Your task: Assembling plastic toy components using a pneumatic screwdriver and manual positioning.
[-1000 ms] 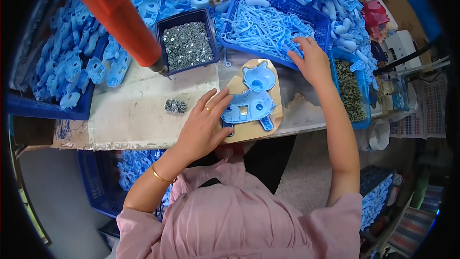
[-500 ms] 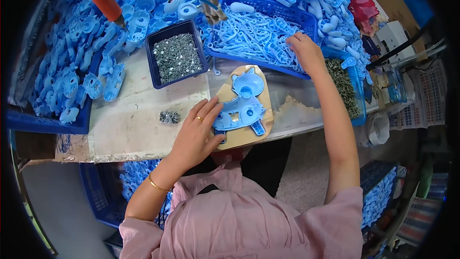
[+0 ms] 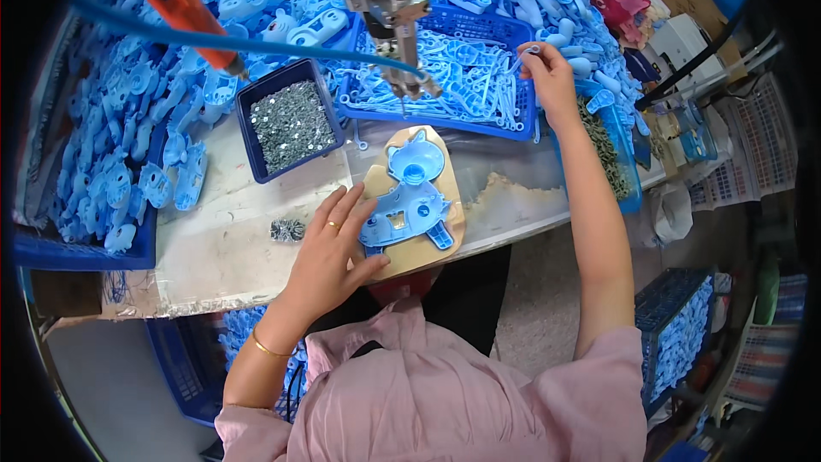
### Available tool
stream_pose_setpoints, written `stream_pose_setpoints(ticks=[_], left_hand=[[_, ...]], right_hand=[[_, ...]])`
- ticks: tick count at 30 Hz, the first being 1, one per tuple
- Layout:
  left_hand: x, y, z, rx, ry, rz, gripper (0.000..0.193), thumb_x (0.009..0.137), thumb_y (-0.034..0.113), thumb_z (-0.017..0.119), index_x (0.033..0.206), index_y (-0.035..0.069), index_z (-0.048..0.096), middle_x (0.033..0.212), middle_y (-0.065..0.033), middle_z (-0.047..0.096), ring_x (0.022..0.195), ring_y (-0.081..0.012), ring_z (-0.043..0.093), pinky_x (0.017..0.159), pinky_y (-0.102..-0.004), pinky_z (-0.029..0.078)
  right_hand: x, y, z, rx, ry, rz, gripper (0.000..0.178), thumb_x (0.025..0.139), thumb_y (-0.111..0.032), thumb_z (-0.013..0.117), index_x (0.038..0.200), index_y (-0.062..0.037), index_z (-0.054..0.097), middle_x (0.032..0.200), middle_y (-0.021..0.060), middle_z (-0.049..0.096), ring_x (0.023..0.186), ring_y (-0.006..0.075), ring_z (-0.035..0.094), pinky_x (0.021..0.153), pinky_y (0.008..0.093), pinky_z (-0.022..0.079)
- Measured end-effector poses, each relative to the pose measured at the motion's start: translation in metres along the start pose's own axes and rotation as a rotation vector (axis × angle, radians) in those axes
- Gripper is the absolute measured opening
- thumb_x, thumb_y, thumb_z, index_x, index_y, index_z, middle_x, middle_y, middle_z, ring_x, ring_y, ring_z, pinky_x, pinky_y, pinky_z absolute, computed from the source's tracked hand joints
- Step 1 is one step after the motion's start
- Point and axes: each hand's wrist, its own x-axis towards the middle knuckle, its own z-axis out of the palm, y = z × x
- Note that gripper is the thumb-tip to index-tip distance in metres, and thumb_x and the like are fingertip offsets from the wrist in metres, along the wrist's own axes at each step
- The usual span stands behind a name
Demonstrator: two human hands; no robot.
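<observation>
Blue plastic shell [image 3: 409, 205] stayed on its wooden jig [image 3: 416, 252] at the bench's near edge, my left hand [image 3: 329, 252] flat against it; my right hand [image 3: 547, 73] had lifted at 1 o'clock, pinching a thin blue strip [image 3: 523, 53] from the basket [image 3: 513, 124].

Free room and obstacles, table at the workstation

Bare table [image 3: 231, 239] lies open left of the wooden jig board [image 3: 416, 205], broken only by a small screw cluster [image 3: 287, 229]. Behind it stands the dark blue screw tray [image 3: 289, 127]; a hanging screwdriver [image 3: 395, 8] and blue hose [image 3: 256, 44] cross above the slotted blue basket [image 3: 445, 85]. Heaps of blue plastic parts [image 3: 128, 137] close the left side. A clear strip [image 3: 522, 192] remains right of the board, under the right forearm [image 3: 594, 205].
</observation>
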Motion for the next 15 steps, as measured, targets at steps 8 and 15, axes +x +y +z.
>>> stream_pose_setpoints(ticks=[8,15], left_hand=[[0.041,0.045,0.013,-0.486,0.151,0.024,0.059,0.095,0.015,0.066,0.147,0.003,0.041,0.138,-0.0219,0.056,0.127,-0.0364,0.055,0.105,-0.0404,0.044],[0.056,0.059,0.044,-0.680,-0.055,-0.071,0.041,0.097,0.010,0.062,0.136,0.002,0.053,0.091,-0.0139,0.065,0.079,-0.0249,0.063,0.073,-0.0346,0.050]], right_hand=[[-0.135,-0.068,0.048,0.400,-0.547,0.212,0.013,0.091,-0.005,0.068,0.102,0.0001,0.073,0.102,0.0053,0.070,0.084,0.0087,0.063,0.075,0.0247,0.051],[-0.174,-0.075,0.023,0.360,-0.555,0.367,0.019,0.090,-0.003,0.072,0.108,-0.0021,0.074,0.102,0.0023,0.067,0.091,0.0073,0.061,0.077,0.0236,0.049]])
